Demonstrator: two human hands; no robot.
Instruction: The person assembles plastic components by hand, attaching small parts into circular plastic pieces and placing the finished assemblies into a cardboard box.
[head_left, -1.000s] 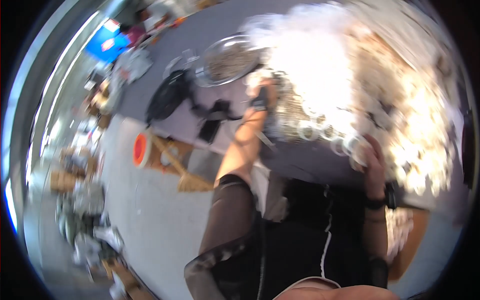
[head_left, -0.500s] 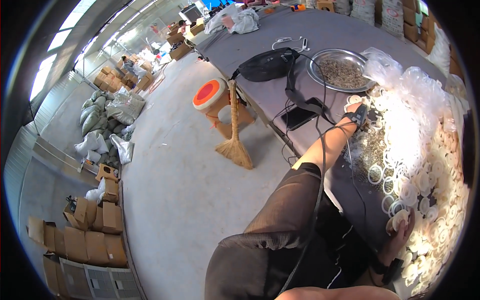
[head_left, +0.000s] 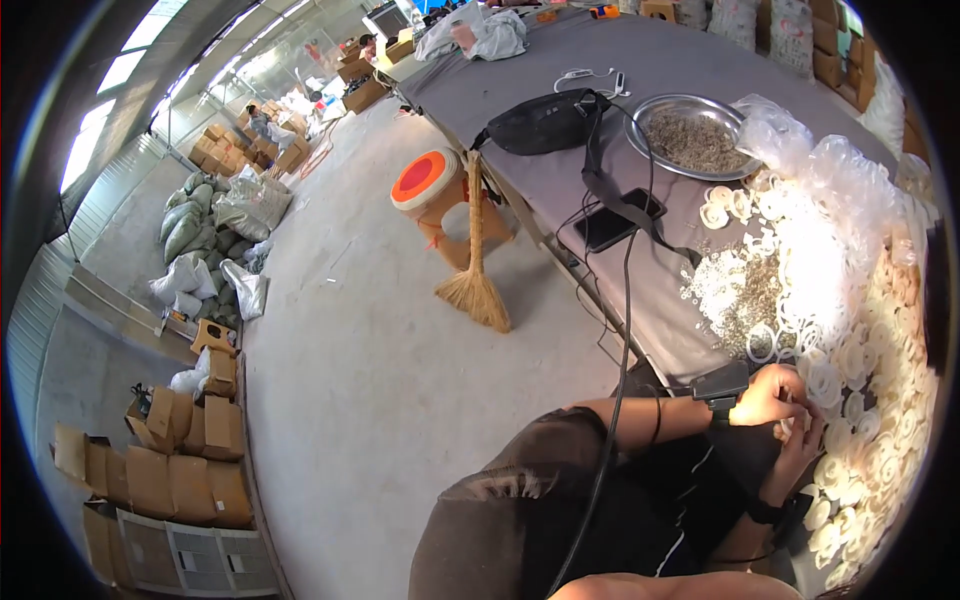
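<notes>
Head view, from the left: cardboard boxes point(head_left: 165, 480) and piled sacks point(head_left: 185, 225) line the floor, then an orange-topped bucket point(head_left: 418, 182) with a straw broom point(head_left: 478, 290) standing against it. On the grey-covered table point(head_left: 665, 298) lie your black waist bag point(head_left: 545, 125), a dark phone point(head_left: 610, 225) and a metal basin point(head_left: 634, 142) of brownish bits. A black cable point(head_left: 624, 330) hangs across your left sleeve; give it slack so it doesn't tug as you work. Small pale bits point(head_left: 720, 290) spread beyond your wrist. Your left hand point(head_left: 770, 398) and right hand point(head_left: 797, 447) meet at the table's near edge, the 2 sets of fingers bent narrow and nearly touching; what, if anything, they pinch, I cannot tell. White rings point(head_left: 823, 382) sit just beside your left fingertips, and more of them heap up along the right. For good control, steady with 1 hand, let the other's fingertips do the fine work, pinch lightly, and bring your wrists well over the tabletop so nothing drops off the edge.
</notes>
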